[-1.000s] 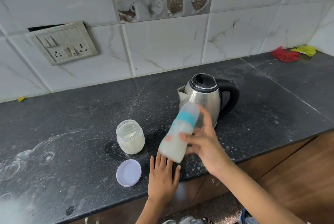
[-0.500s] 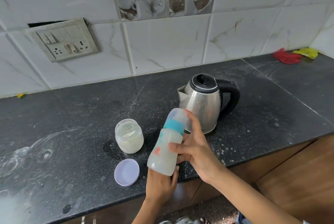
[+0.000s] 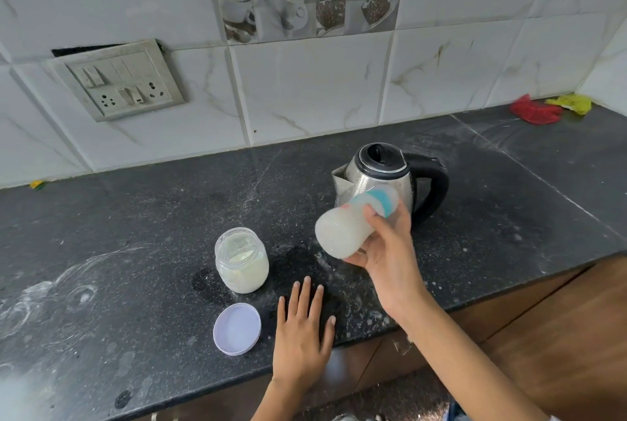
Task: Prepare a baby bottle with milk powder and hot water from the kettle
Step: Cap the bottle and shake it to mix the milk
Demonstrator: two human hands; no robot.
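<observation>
White marble-look wall tiles, one band printed with coffee cups. Grey switch-and-socket plate tilted on wall, left. Black speckled stone surface, dusted white. Brown wooden cabinet fronts below. Soft daylight.

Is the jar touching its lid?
Apart. The head view shows a strip of dark counter between the jar and the lid, which lies flat nearer the counter's edge.
</observation>
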